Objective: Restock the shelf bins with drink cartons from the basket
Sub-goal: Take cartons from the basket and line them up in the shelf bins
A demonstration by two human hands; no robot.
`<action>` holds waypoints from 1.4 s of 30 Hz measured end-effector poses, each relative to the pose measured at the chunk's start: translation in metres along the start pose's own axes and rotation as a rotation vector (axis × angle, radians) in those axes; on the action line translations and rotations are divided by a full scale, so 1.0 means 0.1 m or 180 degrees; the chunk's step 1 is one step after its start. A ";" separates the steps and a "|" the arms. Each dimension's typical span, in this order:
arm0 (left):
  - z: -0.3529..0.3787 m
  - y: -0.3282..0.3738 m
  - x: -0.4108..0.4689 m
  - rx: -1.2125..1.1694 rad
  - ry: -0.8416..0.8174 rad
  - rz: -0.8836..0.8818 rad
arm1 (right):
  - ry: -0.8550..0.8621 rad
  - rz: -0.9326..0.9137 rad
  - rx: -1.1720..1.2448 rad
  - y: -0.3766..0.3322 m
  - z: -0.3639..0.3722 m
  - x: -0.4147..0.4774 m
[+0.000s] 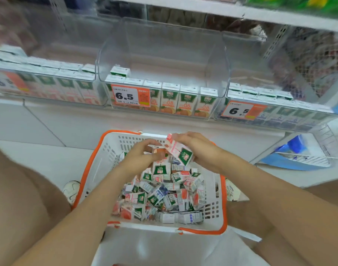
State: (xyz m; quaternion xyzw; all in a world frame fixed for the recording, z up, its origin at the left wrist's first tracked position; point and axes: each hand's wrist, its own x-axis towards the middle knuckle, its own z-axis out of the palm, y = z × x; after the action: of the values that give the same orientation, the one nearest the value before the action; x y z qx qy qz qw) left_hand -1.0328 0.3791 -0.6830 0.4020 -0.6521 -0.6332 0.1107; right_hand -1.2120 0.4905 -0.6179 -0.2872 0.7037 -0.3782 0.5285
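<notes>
two hands meet over the far end of the white plastic basket with orange handles point(99, 169), which sits on the floor just below the shelf, so each lift to the bins is short. the right hand point(198, 148) has its fingers curled round a pink-and-white drink carton with a green panel point(180, 152), tilted and clear of the heap. the left hand point(141, 156) is closed narrowly too, pinching what looks like an orange-printed carton point(158, 149) that touches the first; likely the two are being sorted by flavour. loose mixed cartons point(164, 196) fill the basket beneath. above, the middle clear plastic shelf bin point(164, 45) holds a front row of orange cartons point(185, 100) with room behind. the left bin point(49, 83) carries pink ones and the right bin point(279, 112) blue, so the pink carton probably belongs on the left.
</notes>
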 end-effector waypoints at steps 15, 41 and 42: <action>-1.00 1.13 -0.57 0.0377 0.0671 0.0854 | 0.0944 -0.1779 -0.1010 -1.01 0.35 -0.31; -2.78 1.04 -0.27 0.0476 0.2351 0.0532 | 0.1206 -0.2577 -0.2551 -3.25 2.37 1.89; -2.80 1.03 -0.28 0.0305 0.2321 0.0496 | 0.1124 -0.2497 -0.2578 -3.28 2.46 2.01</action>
State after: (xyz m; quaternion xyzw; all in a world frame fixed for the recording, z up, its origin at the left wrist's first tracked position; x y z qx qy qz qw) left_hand -0.8709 0.1783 -0.5302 0.5549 -0.6273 -0.4070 0.3645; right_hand -1.0297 0.0926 -0.4873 -0.6376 0.7106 -0.2886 0.0723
